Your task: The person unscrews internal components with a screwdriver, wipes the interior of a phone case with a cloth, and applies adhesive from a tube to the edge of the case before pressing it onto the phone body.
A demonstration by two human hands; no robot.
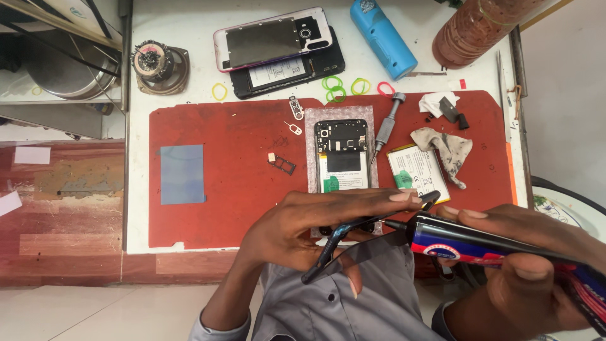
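Gluing step, apparently: left hand pinching phone frame at near edge of red mat, right hand gripping glue tube, nozzle touching frame; next needs steady bead along edge.

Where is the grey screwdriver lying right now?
In the head view, the screwdriver lies on the red mat, right of the opened phone and left of the loose battery.

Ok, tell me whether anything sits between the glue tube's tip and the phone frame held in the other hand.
Nothing visible does. The right hand holds the glue tube with its black tip right at the edge of the dark phone frame gripped by the left hand.
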